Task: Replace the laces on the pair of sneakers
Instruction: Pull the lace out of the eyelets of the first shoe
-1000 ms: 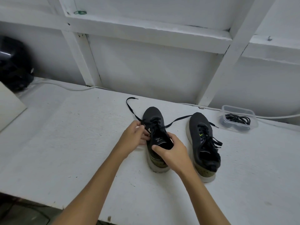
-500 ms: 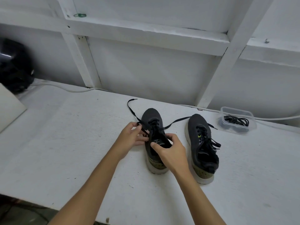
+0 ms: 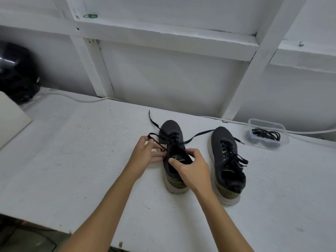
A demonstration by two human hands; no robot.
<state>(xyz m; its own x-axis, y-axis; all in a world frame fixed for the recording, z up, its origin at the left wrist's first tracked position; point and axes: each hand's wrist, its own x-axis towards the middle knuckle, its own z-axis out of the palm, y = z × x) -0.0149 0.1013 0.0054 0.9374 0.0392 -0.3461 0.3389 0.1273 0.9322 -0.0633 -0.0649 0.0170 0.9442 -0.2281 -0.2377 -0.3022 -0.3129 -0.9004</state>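
Black lace (image 3: 157,143) pinched in the left hand (image 3: 145,155), drawn out beside the left sneaker (image 3: 172,142) on the white table (image 3: 72,160); right hand (image 3: 192,166) grips its tongue. Second sneaker (image 3: 227,160) just beside, laced.

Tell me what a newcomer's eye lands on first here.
Two bare hands work on the left sneaker mid-table: the left hand pinches a loop of its black lace, the right hand grips the tongue. The right sneaker stands beside it, still laced, and a clear container of black laces sits far right.
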